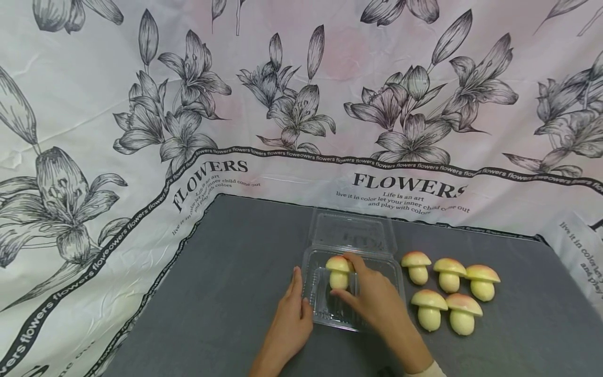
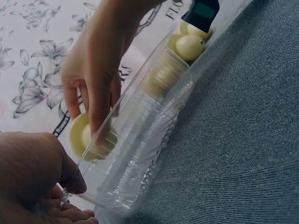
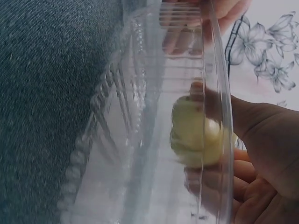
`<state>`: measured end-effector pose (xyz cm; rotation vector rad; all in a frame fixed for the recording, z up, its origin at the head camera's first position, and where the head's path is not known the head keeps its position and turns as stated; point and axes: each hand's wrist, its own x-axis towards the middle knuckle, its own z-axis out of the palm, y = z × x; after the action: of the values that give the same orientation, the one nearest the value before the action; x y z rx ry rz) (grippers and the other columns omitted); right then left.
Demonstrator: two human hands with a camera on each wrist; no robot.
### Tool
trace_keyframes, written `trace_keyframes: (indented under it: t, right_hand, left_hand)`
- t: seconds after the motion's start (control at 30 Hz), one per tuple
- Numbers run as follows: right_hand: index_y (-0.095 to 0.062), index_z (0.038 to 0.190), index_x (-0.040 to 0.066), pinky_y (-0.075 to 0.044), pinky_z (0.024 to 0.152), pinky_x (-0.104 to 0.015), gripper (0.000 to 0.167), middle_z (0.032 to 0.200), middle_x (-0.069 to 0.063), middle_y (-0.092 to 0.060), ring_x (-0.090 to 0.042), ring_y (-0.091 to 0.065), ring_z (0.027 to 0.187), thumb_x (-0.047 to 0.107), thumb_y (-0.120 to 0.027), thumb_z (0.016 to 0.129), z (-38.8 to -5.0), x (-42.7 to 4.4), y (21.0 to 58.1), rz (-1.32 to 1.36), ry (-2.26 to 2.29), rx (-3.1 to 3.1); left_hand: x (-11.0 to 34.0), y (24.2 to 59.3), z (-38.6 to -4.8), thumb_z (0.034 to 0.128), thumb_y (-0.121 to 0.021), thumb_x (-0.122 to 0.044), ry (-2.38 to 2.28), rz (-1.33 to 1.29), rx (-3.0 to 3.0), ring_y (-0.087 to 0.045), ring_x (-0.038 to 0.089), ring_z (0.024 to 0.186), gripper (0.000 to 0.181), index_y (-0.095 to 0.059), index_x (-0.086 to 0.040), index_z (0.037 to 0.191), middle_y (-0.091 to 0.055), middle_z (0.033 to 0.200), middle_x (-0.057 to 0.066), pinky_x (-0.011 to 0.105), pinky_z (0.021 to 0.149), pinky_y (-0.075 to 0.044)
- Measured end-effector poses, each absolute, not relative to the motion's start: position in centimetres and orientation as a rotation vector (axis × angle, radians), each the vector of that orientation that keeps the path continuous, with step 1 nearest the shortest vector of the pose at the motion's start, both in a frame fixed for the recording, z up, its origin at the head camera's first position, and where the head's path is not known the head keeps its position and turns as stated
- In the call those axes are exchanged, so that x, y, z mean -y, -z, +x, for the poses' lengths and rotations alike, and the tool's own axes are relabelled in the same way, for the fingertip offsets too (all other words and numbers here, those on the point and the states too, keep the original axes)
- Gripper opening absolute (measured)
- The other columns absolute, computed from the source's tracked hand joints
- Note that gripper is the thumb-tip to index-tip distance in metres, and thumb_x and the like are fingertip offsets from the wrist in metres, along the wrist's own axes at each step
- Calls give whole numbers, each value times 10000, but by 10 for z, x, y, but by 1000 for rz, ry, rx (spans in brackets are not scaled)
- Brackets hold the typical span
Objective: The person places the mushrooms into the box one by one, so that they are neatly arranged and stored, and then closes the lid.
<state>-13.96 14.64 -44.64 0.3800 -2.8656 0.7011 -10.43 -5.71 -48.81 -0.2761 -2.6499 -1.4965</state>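
Left hand (image 1: 291,325) pinches container (image 1: 321,297); right hand (image 1: 377,303) grips mushroom (image 1: 338,273).

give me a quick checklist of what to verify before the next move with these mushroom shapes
1. Lid open: ok, folded back behind the container.
2. Container steadied: ok, left hand grips its edge.
3. Right hand free: not ok, it holds a mushroom shape.
4. Held shape touching the container's floor: cannot tell.
5. Five other mushroom shapes in view: ok, on the table, right of the container.
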Motion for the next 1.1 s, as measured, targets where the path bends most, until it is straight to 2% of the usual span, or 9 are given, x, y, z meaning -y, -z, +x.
trace_keyframes:
  t: [0.27, 0.53, 0.77, 1.1]
  right_hand:
    - [-541, 1490, 128, -501, 527, -406, 853, 741, -62, -712, -172, -623, 573, 420, -932, 790, -146, -133, 450, 376, -696, 2853]
    - [-552, 1481, 140, -440, 472, -359, 847, 686, -26, -677, -109, -520, 510, 393, -946, 775, -150, -124, 454, 378, -678, 2838]
    - [-552, 1463, 171, -409, 444, -351, 843, 773, -78, -729, -136, -547, 514, 395, -956, 758, -153, -121, 458, 370, -629, 2824]
    - [-556, 1426, 188, -338, 396, -315, 834, 692, -55, -682, -110, -440, 441, 396, -971, 733, -154, -119, 464, 404, -545, 2791]
  left_hand:
    - [58, 490, -105, 1023, -516, 28, 1468, -276, 2654, -372, 386, 1509, 695, -218, 66, 1649, -302, 1675, 269, 575, 1185, -352]
    - [58, 490, -106, 1024, -516, 28, 1463, -292, 2660, -391, 388, 1493, 691, -216, 79, 1645, -309, 1668, 281, 578, 1168, -375]
    - [57, 490, -106, 1026, -515, 22, 1450, -284, 2675, -404, 379, 1485, 697, -209, 69, 1650, -301, 1676, 271, 574, 1162, -387]
    - [57, 489, -105, 1032, -510, 10, 1484, -283, 2691, -392, 382, 1496, 703, -197, 48, 1660, -295, 1684, 257, 580, 1166, -379]
